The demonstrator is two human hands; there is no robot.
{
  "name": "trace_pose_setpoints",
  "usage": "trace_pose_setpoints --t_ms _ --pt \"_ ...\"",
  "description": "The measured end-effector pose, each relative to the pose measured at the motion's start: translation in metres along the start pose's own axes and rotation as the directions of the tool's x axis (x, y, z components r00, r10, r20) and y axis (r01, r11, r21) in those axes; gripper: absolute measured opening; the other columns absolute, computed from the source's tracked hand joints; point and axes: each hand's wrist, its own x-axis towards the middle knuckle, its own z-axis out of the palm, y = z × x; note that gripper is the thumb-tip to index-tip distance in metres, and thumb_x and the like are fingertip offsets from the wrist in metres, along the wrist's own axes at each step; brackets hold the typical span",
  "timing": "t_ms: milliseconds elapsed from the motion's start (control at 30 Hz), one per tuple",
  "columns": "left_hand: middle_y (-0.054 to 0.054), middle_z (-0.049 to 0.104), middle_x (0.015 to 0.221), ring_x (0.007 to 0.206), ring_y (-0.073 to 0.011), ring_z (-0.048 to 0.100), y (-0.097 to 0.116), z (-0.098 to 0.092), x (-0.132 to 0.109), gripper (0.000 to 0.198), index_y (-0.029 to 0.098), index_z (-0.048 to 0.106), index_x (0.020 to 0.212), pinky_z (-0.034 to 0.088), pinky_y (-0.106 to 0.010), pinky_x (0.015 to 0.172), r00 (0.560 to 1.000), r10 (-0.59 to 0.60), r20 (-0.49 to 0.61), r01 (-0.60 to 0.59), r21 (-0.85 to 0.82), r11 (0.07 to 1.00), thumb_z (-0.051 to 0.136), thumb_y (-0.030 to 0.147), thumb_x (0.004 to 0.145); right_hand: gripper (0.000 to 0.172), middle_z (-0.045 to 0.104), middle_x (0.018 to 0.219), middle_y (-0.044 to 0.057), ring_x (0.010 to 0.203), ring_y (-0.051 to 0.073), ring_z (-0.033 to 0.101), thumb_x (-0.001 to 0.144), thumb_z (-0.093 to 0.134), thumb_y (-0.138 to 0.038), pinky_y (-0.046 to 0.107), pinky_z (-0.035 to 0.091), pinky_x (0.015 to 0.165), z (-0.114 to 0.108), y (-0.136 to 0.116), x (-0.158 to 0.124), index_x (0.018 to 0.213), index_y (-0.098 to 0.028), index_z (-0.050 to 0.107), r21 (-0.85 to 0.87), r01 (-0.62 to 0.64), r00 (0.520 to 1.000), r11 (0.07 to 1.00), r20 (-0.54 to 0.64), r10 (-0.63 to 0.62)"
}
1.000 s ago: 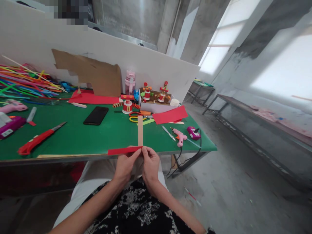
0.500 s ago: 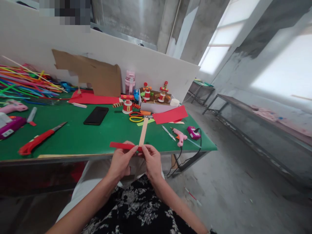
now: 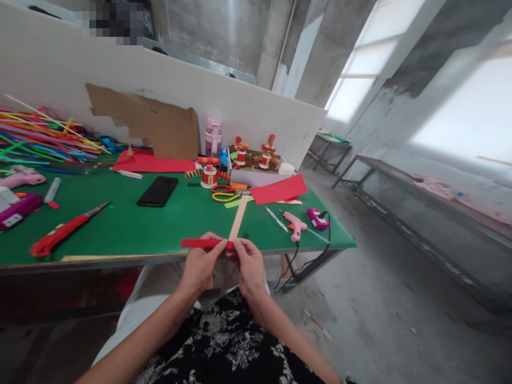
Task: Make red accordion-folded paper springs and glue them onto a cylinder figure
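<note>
My left hand (image 3: 203,262) pinches a red paper strip (image 3: 200,243) that sticks out to the left past its fingers. My right hand (image 3: 250,261) is closed at the other end, where the red strip crosses a pale tan paper strip (image 3: 239,217). The tan strip points up and away over the green table, leaning a little right. Both thumbs press close together at the crossing, just at the table's front edge. How the strips are folded there is hidden by my fingers.
Red-handled scissors (image 3: 64,230) and a black phone (image 3: 158,191) lie left. Yellow-and-orange-handled scissors (image 3: 226,195), red paper (image 3: 280,189) and a small paper-cup figure (image 3: 209,176) stand behind. On the right are a pen (image 3: 277,218), a pink glue gun (image 3: 295,225) and its cable.
The tan strip's far end has swung slightly right. The red strip has levelled out and sits a little lower. Both hands keep their pinch in nearly the same place.
</note>
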Motion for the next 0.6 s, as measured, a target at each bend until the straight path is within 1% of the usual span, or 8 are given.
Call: trace_pose_setpoints --t_ms 67,167,333,400,500,567,600 --pt "0.000 0.060 0.064 0.066 -0.0164 0.055 0.0018 -0.0029 0.0009 0.039 0.019 0.060 0.062 0.044 -0.025 0.065 1.000 0.019 0.007 -0.019 0.042 0.999 0.076 0.054 0.060 0.027 0.071 0.068 -0.001 0.054 0.010 0.059 0.062 0.084 -0.038 0.023 0.050 0.057 -0.0003 -0.0027 -0.0003 0.075 -0.018 0.071 -0.027 -0.008 1.000 1.000 0.028 0.008" --pt "0.000 0.060 0.063 0.065 -0.0164 0.055 0.0058 -0.0059 0.0013 0.037 0.020 0.060 0.061 0.043 -0.025 0.064 0.999 0.031 0.016 -0.033 0.082 0.996 0.076 0.053 0.061 0.029 0.071 0.068 -0.001 0.053 0.010 0.059 0.058 0.086 -0.035 0.023 0.049 0.057 0.0004 -0.0055 -0.0005 0.076 -0.018 0.071 -0.037 -0.001 1.000 0.999 0.030 0.002" --pt "0.001 0.060 0.063 0.066 -0.0161 0.055 0.0102 -0.0044 -0.0001 0.038 0.020 0.060 0.061 0.044 -0.025 0.064 0.999 0.032 0.009 -0.032 0.067 0.997 0.078 0.054 0.058 0.027 0.072 0.069 0.001 0.054 0.011 0.060 0.061 0.083 -0.037 0.024 0.050 0.058 0.0018 -0.0034 0.0000 0.076 -0.018 0.071 -0.071 0.062 0.998 0.995 0.013 -0.062" --pt "0.001 0.059 0.062 0.065 -0.0156 0.055 0.0088 -0.0031 -0.0001 0.041 0.019 0.060 0.061 0.045 -0.025 0.064 1.000 -0.011 0.026 0.011 0.007 1.000 0.079 0.055 0.056 0.025 0.072 0.068 0.000 0.056 0.012 0.060 0.064 0.082 -0.037 0.025 0.050 0.059 0.0015 -0.0022 -0.0002 0.076 -0.018 0.071 -0.116 0.116 0.993 0.987 0.010 -0.115" --pt "0.000 0.063 0.064 0.064 -0.0162 0.057 0.0050 -0.0023 0.0002 0.046 0.018 0.062 0.067 0.046 -0.027 0.064 0.987 -0.127 0.096 0.137 -0.106 0.985 0.081 0.058 0.053 0.021 0.072 0.069 0.000 0.060 0.013 0.061 0.068 0.079 -0.035 0.025 0.051 0.062 0.0002 -0.0021 -0.0012 0.077 -0.018 0.072 -0.178 0.191 0.981 0.965 0.010 -0.193" --pt "-0.003 0.067 0.067 0.066 -0.0178 0.060 0.0033 -0.0027 0.0002 0.048 0.016 0.068 0.071 0.047 -0.028 0.063 0.974 -0.180 0.138 0.196 -0.110 0.974 0.082 0.057 0.052 0.017 0.072 0.071 0.001 0.062 0.014 0.061 0.070 0.077 -0.034 0.026 0.051 0.063 -0.0008 -0.0032 -0.0022 0.077 -0.019 0.072 -0.213 0.219 0.975 0.952 0.019 -0.221" --pt "-0.005 0.069 0.068 0.066 -0.0184 0.061 0.0030 -0.0030 0.0003 0.048 0.015 0.070 0.071 0.047 -0.028 0.063 0.971 -0.188 0.148 0.203 -0.095 0.975 0.082 0.056 0.052 0.015 0.072 0.071 0.001 0.062 0.014 0.061 0.071 0.076 -0.033 0.026 0.051 0.064 -0.0011 -0.0037 -0.0028 0.077 -0.019 0.072 -0.229 0.231 0.973 0.946 0.026 -0.231"
